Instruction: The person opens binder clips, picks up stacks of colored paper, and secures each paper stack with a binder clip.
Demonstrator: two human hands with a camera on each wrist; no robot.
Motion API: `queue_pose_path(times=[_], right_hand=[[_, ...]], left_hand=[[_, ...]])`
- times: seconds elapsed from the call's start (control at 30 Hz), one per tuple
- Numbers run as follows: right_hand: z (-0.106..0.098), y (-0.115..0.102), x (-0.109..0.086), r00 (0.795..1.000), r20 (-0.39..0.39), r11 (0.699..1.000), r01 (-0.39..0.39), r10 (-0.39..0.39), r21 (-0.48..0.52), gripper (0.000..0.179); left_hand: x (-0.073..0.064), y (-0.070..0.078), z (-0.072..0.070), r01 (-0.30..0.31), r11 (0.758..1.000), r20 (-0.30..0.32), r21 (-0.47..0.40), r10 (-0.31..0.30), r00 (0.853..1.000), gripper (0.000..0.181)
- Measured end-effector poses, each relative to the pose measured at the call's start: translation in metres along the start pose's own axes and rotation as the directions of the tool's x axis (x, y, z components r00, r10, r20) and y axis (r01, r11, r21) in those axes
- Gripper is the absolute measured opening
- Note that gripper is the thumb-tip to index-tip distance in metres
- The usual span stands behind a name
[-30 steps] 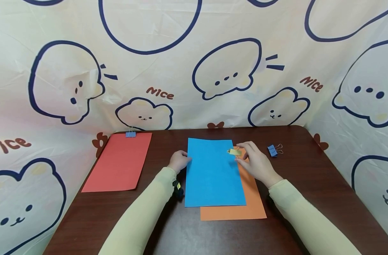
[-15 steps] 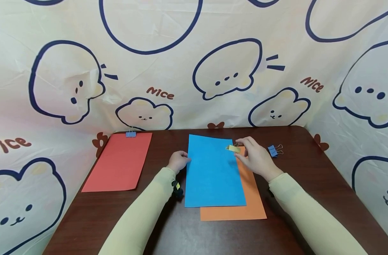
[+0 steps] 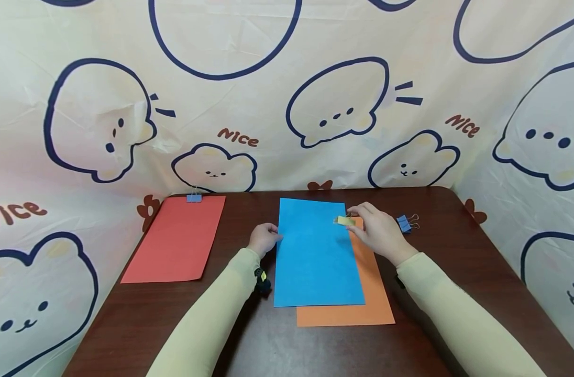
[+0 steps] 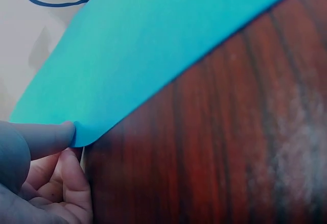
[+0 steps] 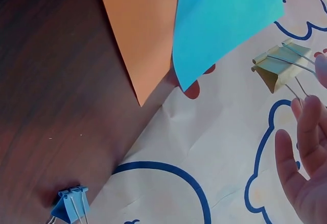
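My left hand (image 3: 264, 239) pinches the left edge of a blue sheet of paper (image 3: 317, 256) between thumb and fingers; the left wrist view shows the thumb (image 4: 53, 137) on top of the sheet. An orange sheet (image 3: 378, 303) lies partly under the blue one and sticks out at its right and near edges. By its wire handles my right hand (image 3: 378, 233) holds a yellow binder clip (image 5: 281, 63) near the blue sheet's far right corner. In the right wrist view the clip stands apart from the paper.
A red sheet (image 3: 176, 243) lies at the left, with a blue binder clip (image 3: 194, 198) on its far edge. Another blue binder clip (image 3: 404, 224) rests on the dark wooden table (image 3: 433, 207) beyond my right hand. A patterned curtain (image 3: 268, 115) hangs behind the table.
My right hand has shifted slightly left and away from me with the yellow binder clip. The blue sheet's far edge has risen a little. My left hand has barely moved.
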State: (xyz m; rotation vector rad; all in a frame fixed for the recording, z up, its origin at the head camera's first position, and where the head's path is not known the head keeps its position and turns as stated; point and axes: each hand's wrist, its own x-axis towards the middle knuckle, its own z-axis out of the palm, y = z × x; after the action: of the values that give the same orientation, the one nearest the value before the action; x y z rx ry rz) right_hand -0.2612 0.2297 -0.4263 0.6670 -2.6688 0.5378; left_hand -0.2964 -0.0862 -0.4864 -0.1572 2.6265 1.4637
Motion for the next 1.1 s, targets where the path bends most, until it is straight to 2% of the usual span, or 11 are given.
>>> queue_pose_path(times=[0.17,0.5,0.73,0.93,1.1], right_hand=[[-0.001,0.002,0.005,1.000,-0.012,1.000,0.009,-0.009,0.006,0.039],[0.005,0.007,0.023,0.999,0.020,0.999,0.034,-0.034,-0.012,0.036],[0.011,0.003,0.037,0.998,0.061,1.000,-0.010,0.010,-0.004,0.035],[0.020,0.005,0.048,0.996,0.076,0.999,-0.044,0.044,0.000,0.034],[0.026,0.005,0.056,0.997,0.073,0.999,-0.037,0.039,-0.019,0.035]], left_hand=[[0.000,0.001,0.001,0.002,1.000,-0.004,-0.002,-0.002,1.000,0.015],[0.003,0.000,0.002,0.011,1.000,-0.012,0.011,-0.011,1.000,0.013],[0.001,-0.001,0.003,-0.022,1.000,-0.021,0.021,0.022,1.000,0.012],[0.001,0.000,0.003,-0.012,1.000,-0.018,0.025,0.012,1.000,0.013],[0.001,0.000,0.003,-0.008,1.000,-0.019,0.028,0.008,1.000,0.013]])
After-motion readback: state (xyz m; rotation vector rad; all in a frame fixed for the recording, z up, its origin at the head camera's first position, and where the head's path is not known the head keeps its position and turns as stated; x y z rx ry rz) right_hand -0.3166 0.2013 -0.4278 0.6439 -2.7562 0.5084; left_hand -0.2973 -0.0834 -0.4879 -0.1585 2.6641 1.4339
